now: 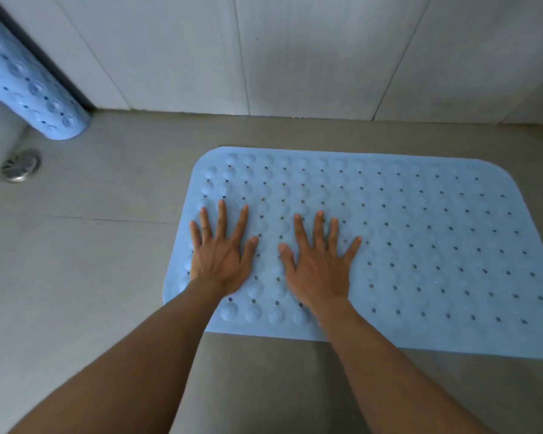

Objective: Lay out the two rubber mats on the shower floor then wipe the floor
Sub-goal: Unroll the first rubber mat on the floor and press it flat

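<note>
Blue rubber mat (405, 245) on grey tiled floor (91, 245)

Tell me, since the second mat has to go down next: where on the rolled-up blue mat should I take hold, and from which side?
Grip the rolled blue mat around its lower part, just above the end resting on the floor in the corner. Come from the open right, since the wall backs its left. It leans as a tube, so one hand should wrap around it. Both the left hand and right hand are free, flat on the laid mat.
</note>
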